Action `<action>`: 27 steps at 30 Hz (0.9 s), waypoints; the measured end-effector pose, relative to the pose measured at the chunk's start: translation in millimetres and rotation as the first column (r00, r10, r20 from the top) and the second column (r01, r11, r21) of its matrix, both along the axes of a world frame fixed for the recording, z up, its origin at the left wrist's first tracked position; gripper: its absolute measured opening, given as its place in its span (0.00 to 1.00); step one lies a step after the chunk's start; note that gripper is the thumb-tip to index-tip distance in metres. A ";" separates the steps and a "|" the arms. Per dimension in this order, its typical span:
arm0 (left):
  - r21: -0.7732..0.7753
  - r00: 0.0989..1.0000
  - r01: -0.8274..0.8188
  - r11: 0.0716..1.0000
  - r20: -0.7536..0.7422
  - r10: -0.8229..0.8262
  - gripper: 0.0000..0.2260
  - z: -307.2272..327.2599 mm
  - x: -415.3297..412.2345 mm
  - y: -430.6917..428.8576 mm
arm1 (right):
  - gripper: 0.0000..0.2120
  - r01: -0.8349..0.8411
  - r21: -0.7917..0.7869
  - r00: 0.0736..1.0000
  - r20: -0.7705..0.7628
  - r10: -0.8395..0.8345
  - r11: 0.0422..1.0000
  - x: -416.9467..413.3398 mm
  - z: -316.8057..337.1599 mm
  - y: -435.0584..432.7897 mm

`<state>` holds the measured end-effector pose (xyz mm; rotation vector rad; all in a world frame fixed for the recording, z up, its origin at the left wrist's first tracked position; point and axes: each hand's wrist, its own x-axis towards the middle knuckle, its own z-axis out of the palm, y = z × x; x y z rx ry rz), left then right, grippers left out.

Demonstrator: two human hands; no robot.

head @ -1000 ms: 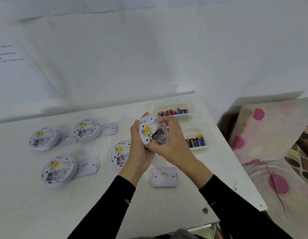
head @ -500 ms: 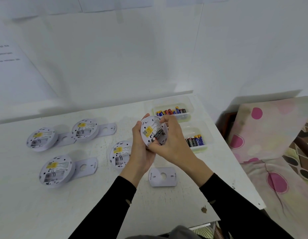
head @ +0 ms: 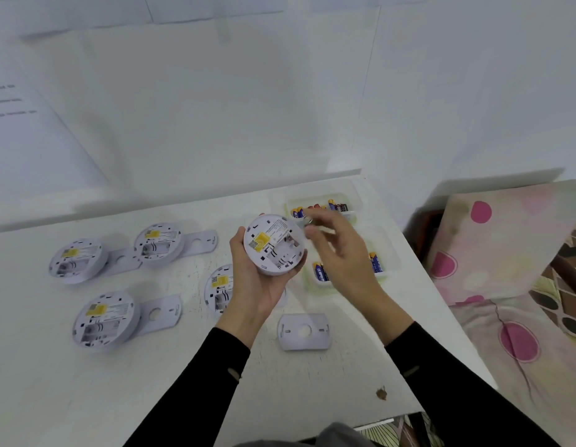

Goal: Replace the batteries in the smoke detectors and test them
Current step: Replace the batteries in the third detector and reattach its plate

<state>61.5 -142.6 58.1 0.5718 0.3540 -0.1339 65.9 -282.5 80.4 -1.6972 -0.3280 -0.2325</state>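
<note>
**White detector's battery bay now stands open and empty**

White plastic fills your left hand [head: 257, 285]: you cup the smoke detector [head: 273, 245] from below, back side up, above the table [head: 183, 398]. A second ago your right hand [head: 340, 256] was pressed into its battery bay; now it has pulled away toward the far battery tray [head: 322, 206], blurred, thumb and forefinger pinched on something small that looks like a battery, though the blur leaves that unsure. The bay looks empty, so the old cell is probably out. Next comes a fresh one, likely from the near battery tray [head: 348, 269] beneath your wrist. Four other detectors lie back-up on the table, the nearest [head: 218, 287] beside your left hand, and a loose mounting plate [head: 303, 331] lies below.
</note>
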 end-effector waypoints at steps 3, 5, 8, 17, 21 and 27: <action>-0.090 1.000 -0.026 0.996 -0.016 0.024 0.26 -1.5 2.7 4.2 | 0.08 0.152 -0.084 0.950 -0.262 -0.169 0.985 24.0 -5.7 -20.1; -0.119 1.000 -0.026 0.993 -0.010 0.025 0.29 -1.9 5.3 6.8 | 0.09 0.065 -0.236 0.884 -0.437 -0.166 0.970 34.6 -15.7 -34.0; -0.114 1.000 -0.017 0.993 -0.005 0.016 0.28 -1.6 9.0 6.8 | 0.07 -0.098 -0.414 0.834 -0.531 -0.152 0.905 38.8 -23.1 -41.3; -0.127 0.999 -0.042 0.991 -0.003 0.042 0.25 -4.3 12.2 7.7 | 0.07 -0.208 -0.524 0.866 -0.491 -0.093 0.826 49.2 -33.7 -27.3; -0.114 0.999 -0.051 0.992 0.002 0.051 0.25 -3.0 16.5 8.3 | 0.11 -0.241 -0.603 0.894 -0.443 -0.068 0.760 56.7 -38.6 -30.2; -0.080 1.000 -0.021 0.997 0.000 0.021 0.26 0.9 27.5 11.5 | 0.16 0.010 -0.570 0.960 -0.224 -0.168 0.821 92.4 -12.8 -34.0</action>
